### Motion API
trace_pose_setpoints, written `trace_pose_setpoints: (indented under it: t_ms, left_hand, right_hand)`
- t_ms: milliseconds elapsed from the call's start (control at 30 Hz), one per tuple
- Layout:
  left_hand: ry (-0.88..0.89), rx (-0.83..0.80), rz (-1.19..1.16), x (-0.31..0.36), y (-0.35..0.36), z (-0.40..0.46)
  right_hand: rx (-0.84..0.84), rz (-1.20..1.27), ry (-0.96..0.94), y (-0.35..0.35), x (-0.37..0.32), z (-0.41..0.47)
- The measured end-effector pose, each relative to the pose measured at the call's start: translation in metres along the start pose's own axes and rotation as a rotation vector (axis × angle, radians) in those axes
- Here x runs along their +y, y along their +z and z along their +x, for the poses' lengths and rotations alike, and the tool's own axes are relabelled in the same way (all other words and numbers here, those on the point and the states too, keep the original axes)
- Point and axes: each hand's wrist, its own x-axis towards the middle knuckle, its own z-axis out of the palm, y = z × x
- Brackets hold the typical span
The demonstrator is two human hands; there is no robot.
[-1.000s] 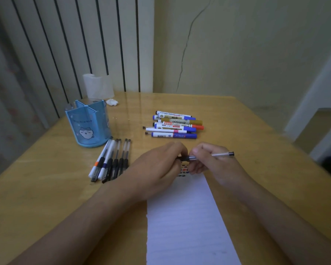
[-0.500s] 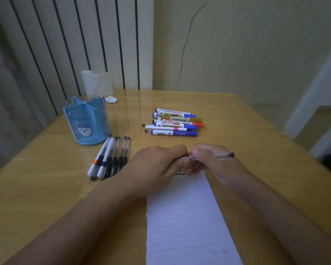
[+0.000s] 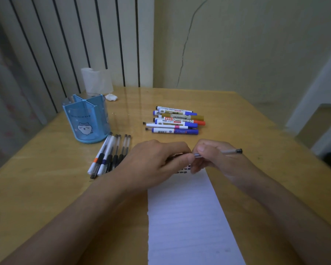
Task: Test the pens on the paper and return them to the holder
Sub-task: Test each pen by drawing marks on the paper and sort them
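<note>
1. I see the right hand [image 3: 216, 157] pinching a clear gel pen [image 3: 225, 152] above the top edge of the lined paper [image 3: 187, 217]; pen lies level, end cap pointing right.
2. Left hand [image 3: 157, 161] has fingers curled at the pen's tip end, seemingly gripping something small; can't tell what.
3. Blue pen holder [image 3: 86, 119] stands far left.
4. Gel pens [image 3: 109, 155] lie beside it.
5. Markers [image 3: 177, 121] are stacked behind the hands on the wooden table [image 3: 46, 188].

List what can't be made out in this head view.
- Pen tip and cap: hidden between the left hand and right hand.
- Marks on the paper: mostly covered by the hands, blurred.
- Blue holder contents: inside not clearly visible from this angle.
- Marker labels: mostly too small to read.
</note>
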Motion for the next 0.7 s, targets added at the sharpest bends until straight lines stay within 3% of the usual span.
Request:
trace_pose_setpoints:
  t_ms: [133,333,533,700]
  left_hand:
    - [-0.123,-0.086,0.019,-0.013,-0.005,-0.002]
    - [-0.192,-0.336,0.241,-0.027,-0.007,-0.004]
    - [-0.213,-0.379,0.242,-0.031,-0.005,-0.002]
    - [-0.211,-0.369,0.242,-0.031,-0.004,-0.002]
  right_hand:
    - [0.182,0.111,0.090,-0.009,0.003,0.004]
    - [0.247,0.089,0.234,-0.015,0.003,0.007]
    - [0.167,-0.187,0.139,-0.011,0.016,0.002]
    - [0.140,-0.255,0.145,-0.007,0.020,0.002]
